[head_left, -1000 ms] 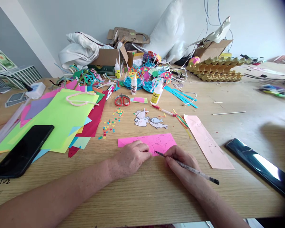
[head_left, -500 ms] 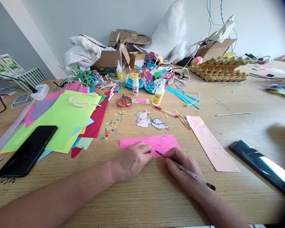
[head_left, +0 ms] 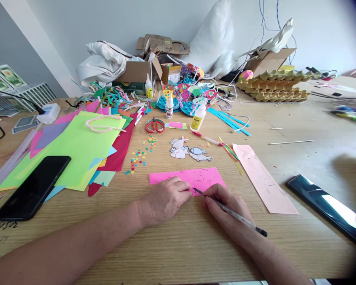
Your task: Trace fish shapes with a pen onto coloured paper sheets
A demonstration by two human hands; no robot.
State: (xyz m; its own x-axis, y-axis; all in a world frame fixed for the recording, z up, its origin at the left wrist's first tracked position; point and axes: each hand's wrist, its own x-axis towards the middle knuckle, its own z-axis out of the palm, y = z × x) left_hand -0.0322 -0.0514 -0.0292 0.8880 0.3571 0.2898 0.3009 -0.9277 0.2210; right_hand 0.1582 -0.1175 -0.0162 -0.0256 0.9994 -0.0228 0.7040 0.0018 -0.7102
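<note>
- I see the right hand (head_left: 227, 202) grasping a clear-barrelled pen (head_left: 240, 217) between thumb and fingers, its black end slanting back over the hand.
- The pen's dark tip is at the bright pink paper strip (head_left: 207, 178), close to the strip's lower edge.
- That strip lies flat on the wooden table (head_left: 154, 253), directly ahead of both hands, with dark fish outlines drawn across it.
- I have the left hand (head_left: 167, 198) over the strip's lower edge, fingers bent and held together; from my viewpoint I cannot tell whether they pinch the paper or only press on it.
- Just beyond the strip I make out a cluster of paper fish cut-outs (head_left: 179, 152), white and pale blue, edged in dark line.
- Right of the right hand, a pale pink paper strip (head_left: 264, 182) lies slantwise, carrying fainter line drawings.
- To the left of the cut-outs I see scattered coloured confetti dots (head_left: 138, 158), with red-handled scissors (head_left: 154, 125) behind them.
- A white glue bottle (head_left: 197, 118) with a yellow label stands beyond the fish.
- At my far left, a black smartphone (head_left: 32, 188) lies partly on a lime-green sheet (head_left: 77, 150), which bears a looped pale pink pipe cleaner (head_left: 102, 128).
</note>
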